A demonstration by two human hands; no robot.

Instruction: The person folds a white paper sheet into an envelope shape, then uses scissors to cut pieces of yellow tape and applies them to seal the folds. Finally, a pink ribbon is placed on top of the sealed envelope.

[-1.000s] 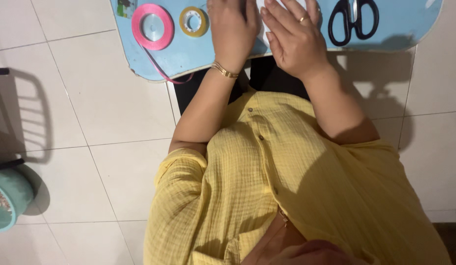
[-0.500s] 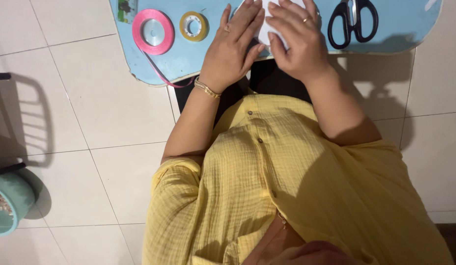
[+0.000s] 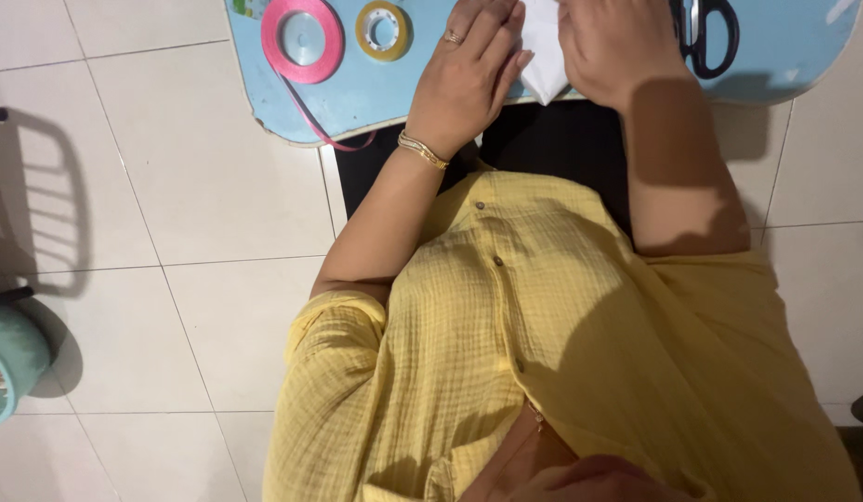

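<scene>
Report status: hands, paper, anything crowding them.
Left hand flat on white paper, right hand pressing its other side. Paper lies on blue table. Tape roll, pink ribbon spool left; scissors right.

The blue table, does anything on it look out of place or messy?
Only the pink ribbon roll: a loose tail trails off the blue table edge near the left hand. Tape roll and scissors lie flat.

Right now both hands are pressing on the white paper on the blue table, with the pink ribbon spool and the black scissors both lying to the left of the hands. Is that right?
Not quite. In the head view the black scissors lie to the right of the right hand, not the left. The rest holds: left hand and right hand press the white paper on the blue table, pink ribbon spool to the left.
</scene>
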